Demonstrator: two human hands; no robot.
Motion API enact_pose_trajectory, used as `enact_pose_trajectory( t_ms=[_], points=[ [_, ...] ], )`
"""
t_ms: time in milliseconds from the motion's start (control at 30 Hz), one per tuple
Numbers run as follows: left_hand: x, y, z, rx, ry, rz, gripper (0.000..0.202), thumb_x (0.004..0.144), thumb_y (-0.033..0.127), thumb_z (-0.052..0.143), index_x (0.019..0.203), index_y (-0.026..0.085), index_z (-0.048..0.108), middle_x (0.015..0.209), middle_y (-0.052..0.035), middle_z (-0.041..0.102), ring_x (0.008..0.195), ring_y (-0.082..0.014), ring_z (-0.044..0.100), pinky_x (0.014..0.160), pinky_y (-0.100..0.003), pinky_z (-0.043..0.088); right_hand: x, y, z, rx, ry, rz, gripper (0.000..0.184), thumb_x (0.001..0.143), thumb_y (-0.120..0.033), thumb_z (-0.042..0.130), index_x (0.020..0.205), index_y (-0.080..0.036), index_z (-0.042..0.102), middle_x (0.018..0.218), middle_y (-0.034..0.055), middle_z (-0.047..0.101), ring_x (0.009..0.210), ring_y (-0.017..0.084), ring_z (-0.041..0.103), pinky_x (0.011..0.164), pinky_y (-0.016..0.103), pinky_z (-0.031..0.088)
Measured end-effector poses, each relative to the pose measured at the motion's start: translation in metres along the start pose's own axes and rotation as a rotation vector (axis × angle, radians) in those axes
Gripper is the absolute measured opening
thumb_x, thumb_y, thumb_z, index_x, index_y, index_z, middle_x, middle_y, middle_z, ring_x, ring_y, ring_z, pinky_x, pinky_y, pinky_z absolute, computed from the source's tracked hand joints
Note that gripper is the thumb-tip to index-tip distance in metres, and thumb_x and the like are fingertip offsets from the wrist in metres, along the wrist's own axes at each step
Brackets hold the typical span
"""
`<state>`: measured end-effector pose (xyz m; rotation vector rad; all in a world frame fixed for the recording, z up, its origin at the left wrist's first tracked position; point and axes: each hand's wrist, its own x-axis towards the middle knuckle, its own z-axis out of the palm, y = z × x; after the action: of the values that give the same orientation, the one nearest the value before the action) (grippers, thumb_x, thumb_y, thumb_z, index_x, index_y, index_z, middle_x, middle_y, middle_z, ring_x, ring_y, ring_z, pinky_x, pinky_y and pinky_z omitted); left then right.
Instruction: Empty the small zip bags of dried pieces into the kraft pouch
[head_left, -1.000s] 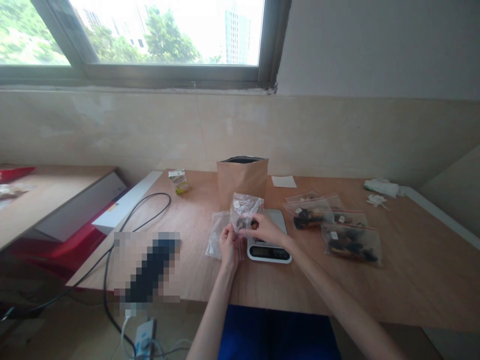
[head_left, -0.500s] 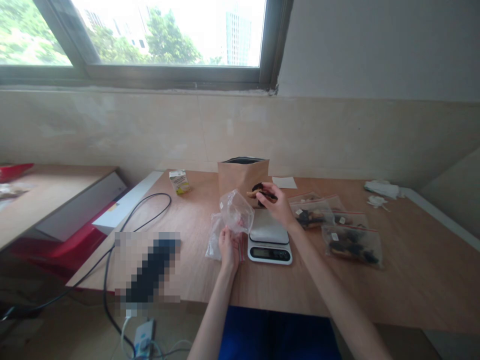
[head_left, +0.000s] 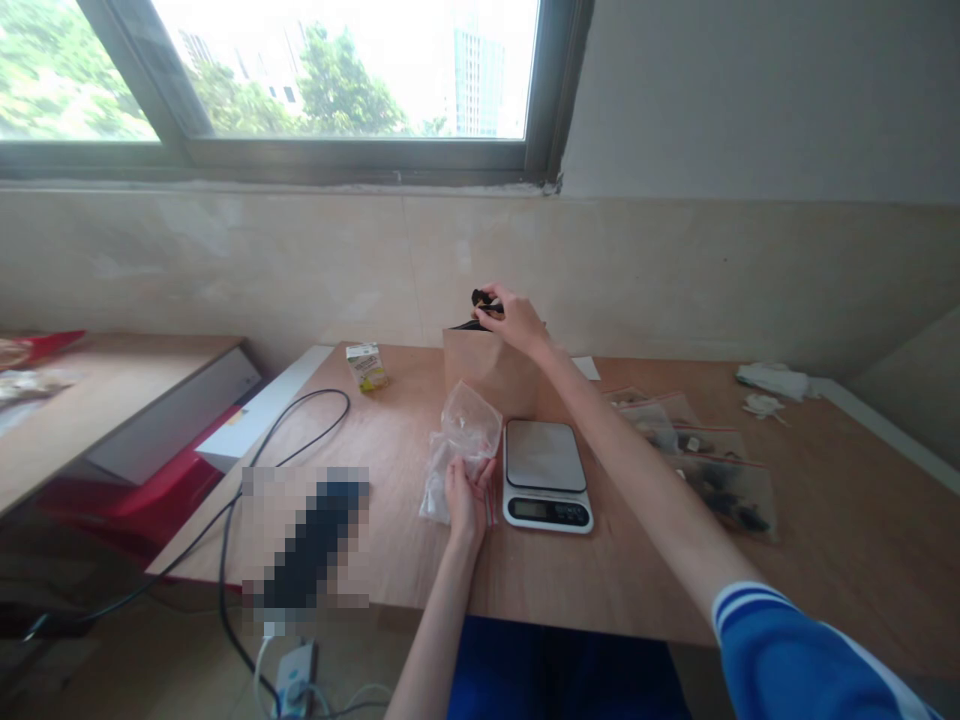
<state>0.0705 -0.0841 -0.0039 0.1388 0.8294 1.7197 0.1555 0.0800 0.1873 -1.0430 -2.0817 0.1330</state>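
The right hand (head_left: 516, 322) pinches a dark piece (head_left: 485, 299) above the open kraft paper bag (head_left: 487, 372); the left hand (head_left: 466, 502) clutches a clear plastic bag (head_left: 469, 428) beside the bare digital kitchen scale (head_left: 545, 473), with filled zip bags (head_left: 724, 495) still lying beyond it.

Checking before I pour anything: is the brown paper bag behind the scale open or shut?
Open: the brown kraft-paper bag gapes at its top, showing a dark inside, with the right hand above it holding dark pieces.

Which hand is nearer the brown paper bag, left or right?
Right: the right hand is just above the open top of the paper bag; the left hand is in front, on a plastic bag.
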Motion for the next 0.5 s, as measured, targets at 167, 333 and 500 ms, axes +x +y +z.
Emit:
enact_pose_trajectory(
  t_ms=[167,333,500],
  points=[
    [0.0,-0.001,0.0,0.005,-0.001,-0.014,0.009,0.084,0.024,0.052,0.083,0.015,0.053,0.085,-0.0059,0.067,0.081,-0.0171,0.068,0.079,-0.033,0.054,-0.009,-0.003,0.004,0.021,0.0,-0.146,0.027,0.081,-0.021,0.055,0.107,-0.016,0.057,0.105,0.0091,0.066,0.094,0.02,0.063,0.081,0.029,0.047],
    [0.001,0.0,0.0,-0.001,0.014,-0.022,0.007,0.086,0.021,0.047,0.082,0.016,0.05,0.088,-0.0065,0.067,0.081,-0.0183,0.068,0.082,-0.037,0.052,-0.016,-0.005,0.007,0.137,-0.045,-0.196,0.027,0.082,-0.022,0.053,0.108,-0.018,0.057,0.102,0.0051,0.067,0.085,0.016,0.065,0.075,0.024,0.047],
    [0.001,0.0,0.0,-0.011,0.003,-0.03,0.009,0.086,0.02,0.046,0.078,0.016,0.048,0.086,-0.0053,0.067,0.081,-0.0187,0.068,0.085,-0.039,0.05,-0.019,-0.005,0.007,0.05,-0.088,-0.233,0.024,0.089,-0.032,0.047,0.104,-0.02,0.062,0.101,0.0037,0.068,0.092,0.016,0.062,0.079,0.025,0.043]
  ],
)
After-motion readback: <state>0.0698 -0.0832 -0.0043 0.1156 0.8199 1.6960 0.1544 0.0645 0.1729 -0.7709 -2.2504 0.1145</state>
